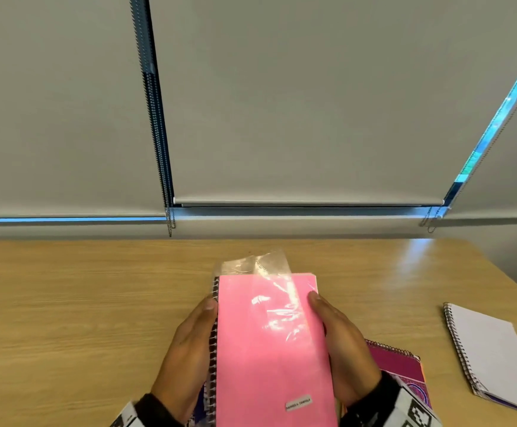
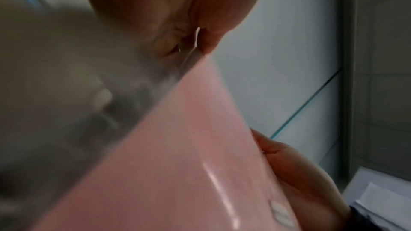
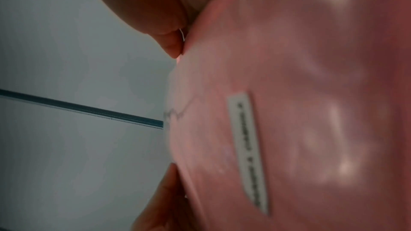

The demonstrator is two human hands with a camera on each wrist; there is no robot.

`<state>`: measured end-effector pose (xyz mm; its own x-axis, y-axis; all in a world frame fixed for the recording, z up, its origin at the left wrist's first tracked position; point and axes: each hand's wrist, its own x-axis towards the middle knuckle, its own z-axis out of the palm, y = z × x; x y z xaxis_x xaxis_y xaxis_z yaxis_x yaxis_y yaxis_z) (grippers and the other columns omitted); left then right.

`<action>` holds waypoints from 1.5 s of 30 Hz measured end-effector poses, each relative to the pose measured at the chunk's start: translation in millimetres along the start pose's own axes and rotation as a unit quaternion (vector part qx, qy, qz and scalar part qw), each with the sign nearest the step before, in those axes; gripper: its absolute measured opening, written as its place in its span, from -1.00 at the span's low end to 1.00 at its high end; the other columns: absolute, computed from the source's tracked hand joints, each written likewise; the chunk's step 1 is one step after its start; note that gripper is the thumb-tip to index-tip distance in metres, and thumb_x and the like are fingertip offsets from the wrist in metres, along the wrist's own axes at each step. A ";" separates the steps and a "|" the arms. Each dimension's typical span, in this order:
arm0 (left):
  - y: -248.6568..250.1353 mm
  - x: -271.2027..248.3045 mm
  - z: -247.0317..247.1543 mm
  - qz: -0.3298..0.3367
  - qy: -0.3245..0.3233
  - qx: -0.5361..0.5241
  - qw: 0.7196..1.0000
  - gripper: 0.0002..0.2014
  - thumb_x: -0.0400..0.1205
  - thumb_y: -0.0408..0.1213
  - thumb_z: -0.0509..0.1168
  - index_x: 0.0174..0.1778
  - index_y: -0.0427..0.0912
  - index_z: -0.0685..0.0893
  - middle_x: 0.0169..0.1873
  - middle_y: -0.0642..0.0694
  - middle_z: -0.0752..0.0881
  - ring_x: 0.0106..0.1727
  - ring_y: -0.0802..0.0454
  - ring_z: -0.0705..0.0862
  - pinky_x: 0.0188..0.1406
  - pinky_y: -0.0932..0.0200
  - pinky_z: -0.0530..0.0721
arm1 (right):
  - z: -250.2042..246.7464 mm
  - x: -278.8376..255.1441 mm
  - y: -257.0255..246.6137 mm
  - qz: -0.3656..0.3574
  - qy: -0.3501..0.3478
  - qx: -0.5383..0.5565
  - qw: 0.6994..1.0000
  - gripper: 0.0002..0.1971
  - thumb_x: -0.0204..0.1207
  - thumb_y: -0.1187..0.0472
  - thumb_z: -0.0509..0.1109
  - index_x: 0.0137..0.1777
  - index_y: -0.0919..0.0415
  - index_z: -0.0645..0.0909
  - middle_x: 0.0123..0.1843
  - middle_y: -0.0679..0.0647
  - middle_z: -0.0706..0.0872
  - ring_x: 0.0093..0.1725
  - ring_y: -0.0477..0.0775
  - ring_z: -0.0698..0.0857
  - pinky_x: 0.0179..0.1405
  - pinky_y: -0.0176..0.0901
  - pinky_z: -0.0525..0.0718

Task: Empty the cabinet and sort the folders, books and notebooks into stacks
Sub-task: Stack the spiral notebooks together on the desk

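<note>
A pink notebook (image 1: 269, 343) in a clear plastic cover lies on top of a small stack of spiral notebooks, held over the wooden table (image 1: 81, 303). My left hand (image 1: 194, 337) grips the stack's left, spiral-bound edge, and my right hand (image 1: 342, 340) grips its right edge. Both thumbs lie along the sides; the fingers underneath are hidden. A small white name label (image 1: 299, 403) sits near the cover's near end. The left wrist view shows the pink cover (image 2: 189, 164) with my left thumb (image 2: 211, 6) at its edge. The right wrist view shows the cover (image 3: 322, 76) and the label (image 3: 249, 152) close up.
A magenta spiral notebook (image 1: 397, 363) lies on the table under my right wrist. A white spiral notebook (image 1: 494, 352) lies near the table's right edge. Grey roller blinds (image 1: 282, 103) with bead chains hang behind the table.
</note>
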<state>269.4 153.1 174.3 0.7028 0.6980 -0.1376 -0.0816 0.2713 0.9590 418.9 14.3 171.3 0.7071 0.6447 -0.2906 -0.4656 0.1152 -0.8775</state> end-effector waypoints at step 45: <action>-73.0 66.9 -49.5 -0.080 -0.028 0.417 0.905 -0.49 0.74 -0.10 0.18 0.63 0.02 0.27 0.40 -0.12 0.42 0.30 0.08 0.44 0.34 0.26 0.40 | -10.7 64.9 96.2 0.015 0.015 -0.440 0.898 -0.56 0.52 0.15 0.29 0.41 -0.11 0.41 0.26 0.07 0.50 0.16 -0.03 0.58 0.32 -0.15 0.55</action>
<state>287.4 212.8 82.8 0.6944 0.6536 -0.3010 0.5703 -0.2447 0.7841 425.8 59.1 63.9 0.7214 0.6151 -0.3181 0.1064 -0.5523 -0.8268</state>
